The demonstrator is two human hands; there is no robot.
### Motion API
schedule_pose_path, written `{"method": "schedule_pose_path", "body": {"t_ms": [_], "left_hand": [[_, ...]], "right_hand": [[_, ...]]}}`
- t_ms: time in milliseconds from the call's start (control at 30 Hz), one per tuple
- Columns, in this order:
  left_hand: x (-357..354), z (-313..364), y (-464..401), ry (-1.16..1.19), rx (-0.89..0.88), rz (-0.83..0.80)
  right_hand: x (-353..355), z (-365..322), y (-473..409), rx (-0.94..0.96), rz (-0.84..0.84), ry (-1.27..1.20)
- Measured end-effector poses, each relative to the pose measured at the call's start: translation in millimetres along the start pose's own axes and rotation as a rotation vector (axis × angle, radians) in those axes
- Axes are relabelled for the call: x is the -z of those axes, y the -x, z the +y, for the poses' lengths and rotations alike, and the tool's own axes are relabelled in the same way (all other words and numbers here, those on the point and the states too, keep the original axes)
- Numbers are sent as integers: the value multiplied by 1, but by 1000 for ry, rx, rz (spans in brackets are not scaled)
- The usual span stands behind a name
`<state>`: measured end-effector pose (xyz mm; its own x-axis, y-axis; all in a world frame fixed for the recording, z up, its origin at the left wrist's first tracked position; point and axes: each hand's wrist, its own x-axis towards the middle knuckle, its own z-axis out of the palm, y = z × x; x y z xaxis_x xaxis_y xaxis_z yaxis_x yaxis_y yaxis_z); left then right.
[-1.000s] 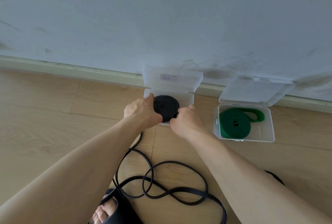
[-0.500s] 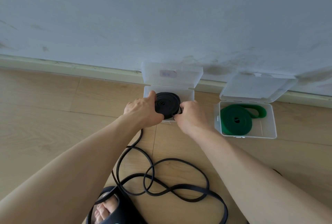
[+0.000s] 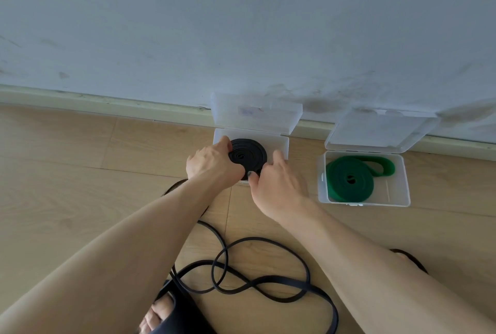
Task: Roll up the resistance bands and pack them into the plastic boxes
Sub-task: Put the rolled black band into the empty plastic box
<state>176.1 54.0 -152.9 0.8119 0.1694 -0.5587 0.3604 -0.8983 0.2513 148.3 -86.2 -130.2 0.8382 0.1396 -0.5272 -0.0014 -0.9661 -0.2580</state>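
Arms: bare to the frame edge, no sleeves showing
Left foot point(image 3: 158, 317): black open-toe slipper point(image 3: 182, 312)
Right foot: black slipper point(image 3: 413, 261), mostly hidden

rolled band point(image 3: 248, 156) in left box point(image 3: 281, 146), loose band point(image 3: 268, 280) before it

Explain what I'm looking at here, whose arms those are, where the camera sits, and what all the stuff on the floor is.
The camera is worn on a person's head, looking down at their own arms. The left hand and right hand hold a rolled black band over an open clear plastic box by the wall. To its right, a second open box holds a rolled green band, its tail end loose. Nearer the person, a loose black band lies in loops on the wooden floor, beside a foot in a black sandal.
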Motion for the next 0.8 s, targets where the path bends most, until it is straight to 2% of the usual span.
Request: {"method": "schedule_pose_path", "body": {"t_ms": [200,433,567,800], "left_hand": [[6,-3,2,-3,-24,-67],[12,-3,3,54,-63,-152],[4,-3,4,-100,-102,-60],[-2,0,7,-242,-127,7]], "right_hand": [[2,0,-2,-26,40,0],[15,1,-9,-50,17,-131],[5,2,-8,1,39,-49],[-20,0,9,61,83,116]]}}
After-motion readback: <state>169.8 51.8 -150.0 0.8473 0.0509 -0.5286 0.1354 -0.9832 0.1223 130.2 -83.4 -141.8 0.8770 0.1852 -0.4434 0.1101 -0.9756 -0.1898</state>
